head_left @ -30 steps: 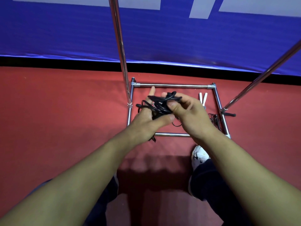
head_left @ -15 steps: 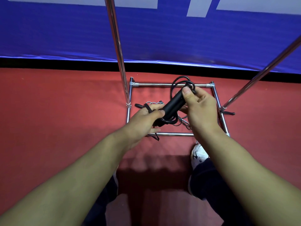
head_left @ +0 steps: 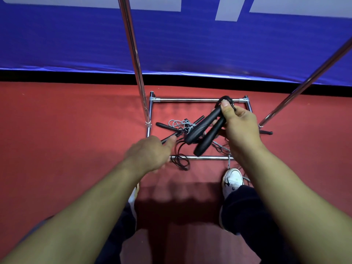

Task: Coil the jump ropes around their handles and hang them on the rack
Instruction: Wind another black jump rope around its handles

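Nearest the camera, two bare forearms reach forward over dark trouser legs and a white shoe [head_left: 232, 181] planted on the red floor [head_left: 66, 149], just short of the rack base's near bar.

The main risk sits with the black cord [head_left: 180, 159]. It hangs loose from the handles, draped across the near bar of the rack base [head_left: 200, 158] with a small loop lying on the floor in front of that bar. If the handles are lifted now, I judge the cord could snag on the bar or drag into the pile of other ropes [head_left: 181, 124] lying inside the base toward its left side, tangling grey and black cords together. A second risk: only the top ends of the handles are pinched, so they could swing or slip free.

The left hand [head_left: 150, 154] hovers low near the front left corner of the base, palm down, fingers extended toward the loose cord and gripping nothing as far as can be seen; whether a fingertip touches a rope is unclear.

Farther out, the right hand [head_left: 239, 123] is raised over the right half of the base, thumb up, pinching the tops of the two black handles [head_left: 204, 133], which hang side by side, tilted down and to the left. A short loop of cord curls over the thumb.

Beyond, the chrome uprights [head_left: 136, 61] rise from the base's sides before a blue wall banner [head_left: 76, 40]. Nothing seen hangs on the rack.
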`<act>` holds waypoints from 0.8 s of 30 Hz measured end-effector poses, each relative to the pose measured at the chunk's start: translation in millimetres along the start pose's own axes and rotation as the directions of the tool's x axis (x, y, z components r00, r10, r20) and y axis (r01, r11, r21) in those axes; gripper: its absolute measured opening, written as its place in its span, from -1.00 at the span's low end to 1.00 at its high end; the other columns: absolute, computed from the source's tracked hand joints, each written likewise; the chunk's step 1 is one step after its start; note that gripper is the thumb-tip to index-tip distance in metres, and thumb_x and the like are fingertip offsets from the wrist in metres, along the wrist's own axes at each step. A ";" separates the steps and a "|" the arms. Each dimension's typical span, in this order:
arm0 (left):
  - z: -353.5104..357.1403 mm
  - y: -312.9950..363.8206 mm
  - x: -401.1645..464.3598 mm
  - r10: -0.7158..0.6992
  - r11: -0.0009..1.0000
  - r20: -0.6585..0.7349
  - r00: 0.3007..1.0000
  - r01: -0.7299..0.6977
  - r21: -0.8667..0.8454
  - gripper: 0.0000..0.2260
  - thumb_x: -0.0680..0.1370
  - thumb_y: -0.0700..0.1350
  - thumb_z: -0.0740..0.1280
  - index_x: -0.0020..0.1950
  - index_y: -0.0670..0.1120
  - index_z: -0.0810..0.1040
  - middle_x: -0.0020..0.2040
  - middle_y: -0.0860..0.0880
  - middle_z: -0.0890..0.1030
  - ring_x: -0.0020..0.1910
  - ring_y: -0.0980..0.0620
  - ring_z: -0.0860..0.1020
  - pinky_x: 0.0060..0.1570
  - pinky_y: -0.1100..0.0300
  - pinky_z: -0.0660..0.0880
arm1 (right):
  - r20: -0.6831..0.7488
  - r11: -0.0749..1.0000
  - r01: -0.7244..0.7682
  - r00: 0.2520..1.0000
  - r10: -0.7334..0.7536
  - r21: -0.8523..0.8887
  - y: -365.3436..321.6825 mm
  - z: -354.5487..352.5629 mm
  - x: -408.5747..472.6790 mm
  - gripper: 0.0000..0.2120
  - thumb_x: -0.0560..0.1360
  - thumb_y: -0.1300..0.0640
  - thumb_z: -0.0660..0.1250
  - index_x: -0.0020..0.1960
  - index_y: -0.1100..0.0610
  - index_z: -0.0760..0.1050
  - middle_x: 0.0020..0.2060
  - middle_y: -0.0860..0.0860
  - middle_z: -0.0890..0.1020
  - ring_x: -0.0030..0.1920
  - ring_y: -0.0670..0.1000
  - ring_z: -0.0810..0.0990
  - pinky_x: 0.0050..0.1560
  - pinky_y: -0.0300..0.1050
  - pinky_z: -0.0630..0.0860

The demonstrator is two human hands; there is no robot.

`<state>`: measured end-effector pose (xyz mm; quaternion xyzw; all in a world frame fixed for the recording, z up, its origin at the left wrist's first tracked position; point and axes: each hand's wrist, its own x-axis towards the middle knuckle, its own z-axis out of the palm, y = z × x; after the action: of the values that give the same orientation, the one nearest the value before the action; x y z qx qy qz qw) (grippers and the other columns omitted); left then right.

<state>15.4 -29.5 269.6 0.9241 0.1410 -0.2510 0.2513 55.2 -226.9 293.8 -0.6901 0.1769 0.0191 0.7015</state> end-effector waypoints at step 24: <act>-18.9 26.0 -30.4 0.526 0.427 -0.324 0.787 -0.574 -0.699 -0.81 0.55 -0.34 0.31 0.10 -0.13 0.49 -0.23 -0.05 0.56 -0.34 0.03 0.59 -0.24 -0.01 0.60 | 0.325 0.815 0.558 0.808 -0.491 -0.156 20.2 28.6 -49.7 -0.71 0.49 -0.17 0.19 0.09 -0.04 0.21 0.18 -0.06 0.36 0.10 -0.07 0.46 0.12 -0.24 0.41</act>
<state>7.5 -45.2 310.2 0.7263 -0.0680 -0.0441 0.6826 9.4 -187.3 287.6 -0.7836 -0.1228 -0.0615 0.6059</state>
